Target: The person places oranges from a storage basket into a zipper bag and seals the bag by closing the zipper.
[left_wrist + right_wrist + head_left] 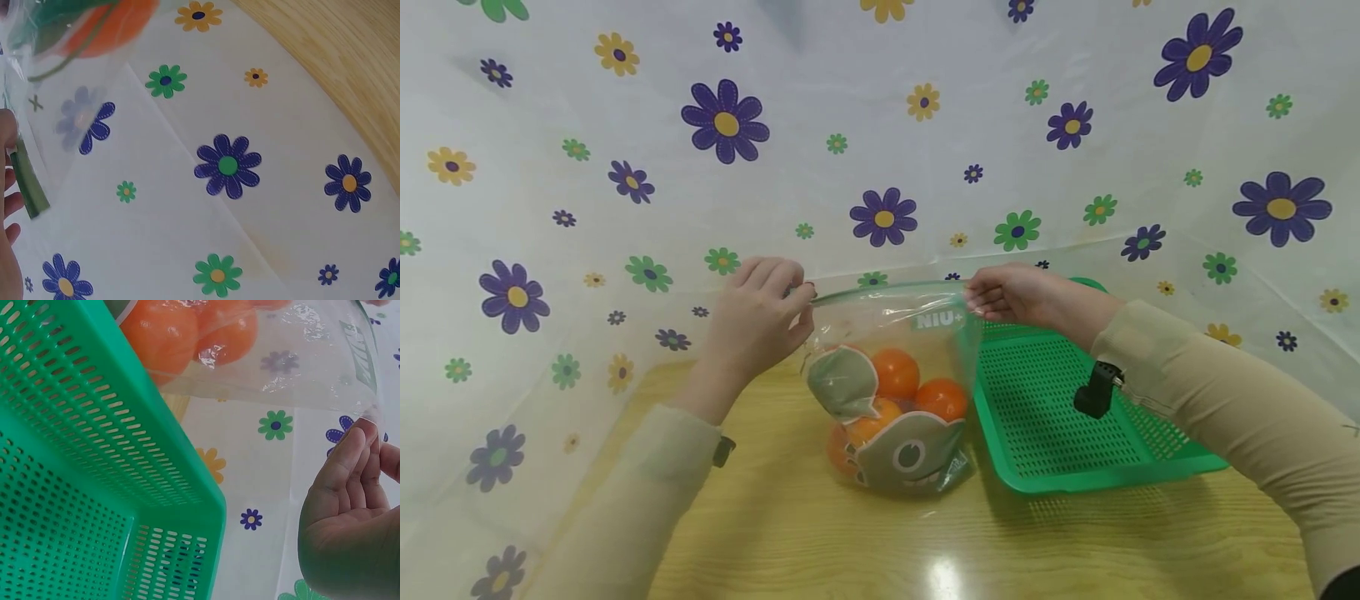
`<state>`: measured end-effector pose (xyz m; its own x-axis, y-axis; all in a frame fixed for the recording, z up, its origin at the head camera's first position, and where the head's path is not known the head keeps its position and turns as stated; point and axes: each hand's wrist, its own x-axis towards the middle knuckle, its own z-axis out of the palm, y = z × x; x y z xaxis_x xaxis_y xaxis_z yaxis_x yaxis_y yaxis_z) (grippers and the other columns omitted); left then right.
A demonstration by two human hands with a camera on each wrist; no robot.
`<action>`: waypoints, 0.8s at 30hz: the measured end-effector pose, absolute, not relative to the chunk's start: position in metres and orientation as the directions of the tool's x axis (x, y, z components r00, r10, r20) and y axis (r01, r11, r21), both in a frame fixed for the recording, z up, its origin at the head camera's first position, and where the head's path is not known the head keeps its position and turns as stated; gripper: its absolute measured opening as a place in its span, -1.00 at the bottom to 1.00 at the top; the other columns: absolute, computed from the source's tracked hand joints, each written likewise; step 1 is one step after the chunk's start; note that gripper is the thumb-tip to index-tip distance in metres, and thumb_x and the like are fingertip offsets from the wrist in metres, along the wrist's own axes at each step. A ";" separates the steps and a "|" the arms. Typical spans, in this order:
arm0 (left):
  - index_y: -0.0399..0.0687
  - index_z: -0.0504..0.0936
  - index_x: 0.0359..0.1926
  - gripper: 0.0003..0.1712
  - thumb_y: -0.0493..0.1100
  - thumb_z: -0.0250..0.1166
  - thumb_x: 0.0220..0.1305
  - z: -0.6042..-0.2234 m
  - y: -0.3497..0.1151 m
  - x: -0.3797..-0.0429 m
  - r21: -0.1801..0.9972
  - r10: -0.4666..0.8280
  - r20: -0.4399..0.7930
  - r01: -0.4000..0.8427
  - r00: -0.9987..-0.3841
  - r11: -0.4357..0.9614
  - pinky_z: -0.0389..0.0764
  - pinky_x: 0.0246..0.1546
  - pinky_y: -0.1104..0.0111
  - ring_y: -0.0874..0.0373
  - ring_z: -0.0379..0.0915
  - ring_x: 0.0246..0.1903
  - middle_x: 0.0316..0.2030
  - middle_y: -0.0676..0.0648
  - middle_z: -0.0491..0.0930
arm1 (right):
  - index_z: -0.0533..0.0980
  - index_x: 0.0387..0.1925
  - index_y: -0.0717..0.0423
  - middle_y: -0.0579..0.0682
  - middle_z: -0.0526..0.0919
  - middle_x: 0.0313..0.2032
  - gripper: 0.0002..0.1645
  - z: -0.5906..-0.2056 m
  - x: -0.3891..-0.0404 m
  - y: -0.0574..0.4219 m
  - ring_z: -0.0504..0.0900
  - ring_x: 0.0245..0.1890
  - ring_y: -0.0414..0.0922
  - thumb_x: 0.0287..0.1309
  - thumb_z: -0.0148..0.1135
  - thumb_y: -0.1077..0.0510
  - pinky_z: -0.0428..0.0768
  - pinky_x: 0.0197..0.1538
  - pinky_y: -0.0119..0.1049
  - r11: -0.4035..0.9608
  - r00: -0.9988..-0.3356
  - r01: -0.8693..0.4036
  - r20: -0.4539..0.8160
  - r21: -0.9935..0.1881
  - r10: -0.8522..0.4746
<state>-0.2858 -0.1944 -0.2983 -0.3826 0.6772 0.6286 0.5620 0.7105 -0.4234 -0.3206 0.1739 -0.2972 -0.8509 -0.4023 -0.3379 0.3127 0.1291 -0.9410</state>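
Note:
A clear zip bag [917,333] printed with a green cartoon creature stands upright on the wooden table, its top edge stretched between both hands. Inside it lie several orange round fruits [896,374], which also show through the plastic in the right wrist view [164,337]. My left hand [763,308] pinches the left end of the green top strip between thumb and fingers; the strip's end [30,181] sticks out past the fingers in the left wrist view. At the opposite top corner, my right hand [1011,293] pinches the bag's edge.
A green perforated plastic basket [1067,483] stands right of the bag, under the right forearm. White flower-printed sheeting [820,192] hangs behind and at the sides of the wooden table [760,517]. Each wrist carries a small black camera [1096,392].

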 end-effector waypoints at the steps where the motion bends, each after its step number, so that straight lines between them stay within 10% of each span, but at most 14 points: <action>1: -0.18 0.70 -0.27 -0.88 -0.26 0.41 0.16 -0.299 -0.198 -0.286 -0.423 0.674 0.631 0.558 -0.383 0.713 0.64 0.15 0.00 -0.18 0.59 -0.07 -0.21 -0.17 0.62 | 0.65 -0.38 0.02 -0.16 0.74 -0.44 -0.63 -0.298 -0.321 0.175 0.68 -0.42 -0.28 0.57 0.03 0.17 0.69 -0.23 -0.54 0.131 -0.851 0.310 -0.337 -0.941 -0.403; 24: -0.17 0.64 -0.30 -0.91 -0.32 0.39 0.15 -0.303 -0.235 -0.280 -0.416 0.649 0.652 0.530 -0.392 0.739 0.66 0.16 -0.06 -0.21 0.61 -0.11 -0.25 -0.19 0.62 | 0.67 -0.38 0.00 -0.17 0.74 -0.46 -0.63 -0.302 -0.319 0.183 0.67 -0.45 -0.31 0.58 0.05 0.17 0.68 -0.27 -0.58 0.153 -0.856 0.289 -0.326 -0.945 -0.400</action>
